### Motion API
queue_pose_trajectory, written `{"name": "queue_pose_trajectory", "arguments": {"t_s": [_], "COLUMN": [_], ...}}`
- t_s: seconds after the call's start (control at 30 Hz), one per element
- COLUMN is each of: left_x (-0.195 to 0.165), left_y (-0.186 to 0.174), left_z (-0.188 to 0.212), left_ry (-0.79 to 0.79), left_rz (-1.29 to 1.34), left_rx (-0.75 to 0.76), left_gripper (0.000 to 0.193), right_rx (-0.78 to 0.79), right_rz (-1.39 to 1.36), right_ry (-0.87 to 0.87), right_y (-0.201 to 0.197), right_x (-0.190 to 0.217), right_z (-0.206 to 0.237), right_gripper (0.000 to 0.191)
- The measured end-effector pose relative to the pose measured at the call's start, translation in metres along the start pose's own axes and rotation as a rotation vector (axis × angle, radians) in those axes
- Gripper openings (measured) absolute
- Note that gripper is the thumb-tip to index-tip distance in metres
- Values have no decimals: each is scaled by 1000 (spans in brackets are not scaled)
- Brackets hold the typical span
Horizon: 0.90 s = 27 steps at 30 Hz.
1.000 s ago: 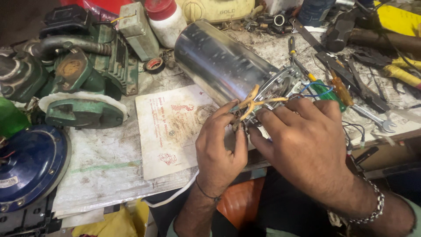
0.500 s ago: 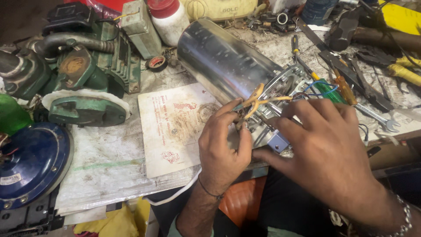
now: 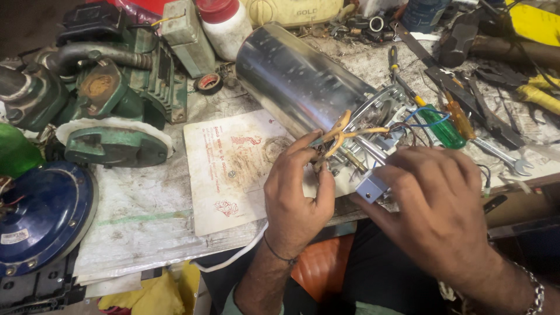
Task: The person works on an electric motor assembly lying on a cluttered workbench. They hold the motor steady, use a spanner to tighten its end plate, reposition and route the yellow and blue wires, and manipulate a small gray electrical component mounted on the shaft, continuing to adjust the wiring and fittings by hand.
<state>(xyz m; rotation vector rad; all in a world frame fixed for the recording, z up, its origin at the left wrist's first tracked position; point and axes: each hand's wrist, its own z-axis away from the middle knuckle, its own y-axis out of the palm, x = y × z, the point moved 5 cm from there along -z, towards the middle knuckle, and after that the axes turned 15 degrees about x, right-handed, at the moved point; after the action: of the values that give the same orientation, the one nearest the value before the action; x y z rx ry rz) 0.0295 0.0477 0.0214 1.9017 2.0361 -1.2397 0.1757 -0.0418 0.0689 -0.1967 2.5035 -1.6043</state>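
Near the workbench's (image 3: 146, 233) front edge, the left hand (image 3: 297, 195) pinches wires (image 3: 341, 135) at the steel cylinder's (image 3: 303, 81) open end; the right hand (image 3: 437, 201) is closed around a small grey block (image 3: 371, 188) beside it.

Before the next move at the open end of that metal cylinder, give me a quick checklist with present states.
1. Left hand pinching the wires at the cylinder's end: ok.
2. Right hand on the small grey block: ok.
3. Metal cylinder lying steady on the bench: ok.
4. Wire joint under the left fingers sound: cannot tell, hidden.
5. Green-handled screwdriver beside the work: ok.
6. Bench space around the cylinder free: not ok, cluttered with tools.
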Motion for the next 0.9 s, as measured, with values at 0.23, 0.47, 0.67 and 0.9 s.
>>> {"name": "queue_pose_trajectory", "arguments": {"t_s": [0.23, 0.47, 0.67, 0.9], "left_x": [-2, -3, -25, -40], "left_y": [-1, -2, -13, -2], "left_z": [-1, 2, 12, 16], "left_ry": [1, -4, 93, -58], "left_rz": [7, 55, -154, -448], "left_rx": [-7, -61, -90, 95], "left_gripper": [30, 31, 27, 20], "right_rx": [31, 108, 149, 246], "right_rz": [73, 62, 104, 129], "right_ry": [65, 112, 118, 155], "right_y": [2, 0, 3, 9], "right_x": [-1, -2, -4, -7], "right_z": [0, -6, -6, -6], "right_gripper": [54, 56, 65, 71]}}
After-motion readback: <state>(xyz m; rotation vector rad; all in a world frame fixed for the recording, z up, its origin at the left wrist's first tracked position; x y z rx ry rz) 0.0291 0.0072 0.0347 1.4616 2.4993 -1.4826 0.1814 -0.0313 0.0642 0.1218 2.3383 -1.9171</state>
